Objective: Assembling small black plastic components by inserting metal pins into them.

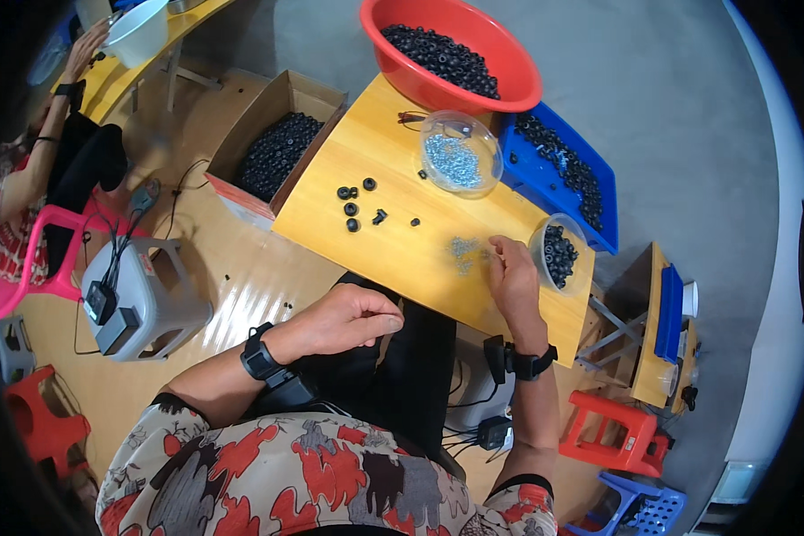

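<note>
My left hand (348,320) hovers over my lap, in front of the table's near edge. Its fingers are curled and the thumb presses on them; whatever they hold, if anything, is hidden. Over the right part of the yellow table (380,255) is my right hand (515,284), fingertips drawn together, with nothing I can make out in them. Just left of those fingertips lies a loose pile of small silvery metal pieces (462,250). A clear round tub of black ring-shaped parts (559,255) stands right beside this hand. Several black parts (352,209) lie scattered on the table's left side.
At the table's far side are a red basin (520,67) of black parts, a clear bowl of silvery pieces (453,161) and a blue tray (606,201). A cardboard box of black parts (281,154) adjoins the left edge. Another person's hand (87,45) touches a white bucket (139,36).
</note>
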`<state>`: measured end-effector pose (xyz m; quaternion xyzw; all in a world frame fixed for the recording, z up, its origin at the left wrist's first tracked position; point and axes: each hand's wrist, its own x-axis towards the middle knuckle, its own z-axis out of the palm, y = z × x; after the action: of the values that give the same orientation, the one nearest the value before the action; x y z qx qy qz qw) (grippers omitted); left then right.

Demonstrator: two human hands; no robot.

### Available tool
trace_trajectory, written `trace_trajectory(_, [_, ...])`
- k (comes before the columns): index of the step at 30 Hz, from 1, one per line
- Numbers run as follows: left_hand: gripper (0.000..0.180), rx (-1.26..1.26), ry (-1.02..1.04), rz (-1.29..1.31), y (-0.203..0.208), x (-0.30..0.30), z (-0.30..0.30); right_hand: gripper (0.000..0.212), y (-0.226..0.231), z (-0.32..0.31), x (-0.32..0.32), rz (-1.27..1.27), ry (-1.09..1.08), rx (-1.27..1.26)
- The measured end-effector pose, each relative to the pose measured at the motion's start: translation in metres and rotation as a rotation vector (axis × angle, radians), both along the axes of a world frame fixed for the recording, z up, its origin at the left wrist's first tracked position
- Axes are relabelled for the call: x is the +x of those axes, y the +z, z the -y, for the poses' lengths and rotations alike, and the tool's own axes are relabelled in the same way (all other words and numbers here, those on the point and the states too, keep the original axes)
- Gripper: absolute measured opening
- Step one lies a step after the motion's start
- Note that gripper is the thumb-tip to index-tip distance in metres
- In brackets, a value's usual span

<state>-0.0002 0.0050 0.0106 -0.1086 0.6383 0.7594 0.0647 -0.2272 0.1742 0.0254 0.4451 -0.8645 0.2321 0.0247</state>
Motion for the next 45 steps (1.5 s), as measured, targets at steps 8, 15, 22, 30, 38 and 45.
trace_trajectory(8, [0.023,-0.048,-0.014,-0.031,-0.008,0.001,0.000,0.022,-0.005,0.037,0.010,-0.054,0.053,0.137])
trace_trajectory(15, [0.023,-0.076,-0.028,-0.050,-0.013,0.001,0.002,0.026,-0.006,0.086,0.039,-0.050,0.193,0.151])
trace_trajectory(22, [0.022,-0.144,-0.045,-0.086,-0.008,0.002,0.004,0.026,-0.010,0.104,0.041,-0.114,0.266,0.121])
trace_trajectory(30, [0.023,-0.297,-0.016,-0.190,-0.012,0.002,0.003,0.025,-0.004,0.132,0.044,-0.200,0.426,-0.075])
trace_trajectory(38, [0.027,-0.312,0.052,-0.278,-0.019,0.002,-0.001,0.026,-0.013,0.160,0.043,-0.143,0.499,-0.004])
trace_trajectory(45, [0.024,-0.291,0.086,-0.273,-0.018,0.002,0.000,0.026,-0.012,0.133,0.041,0.020,0.419,-0.062])
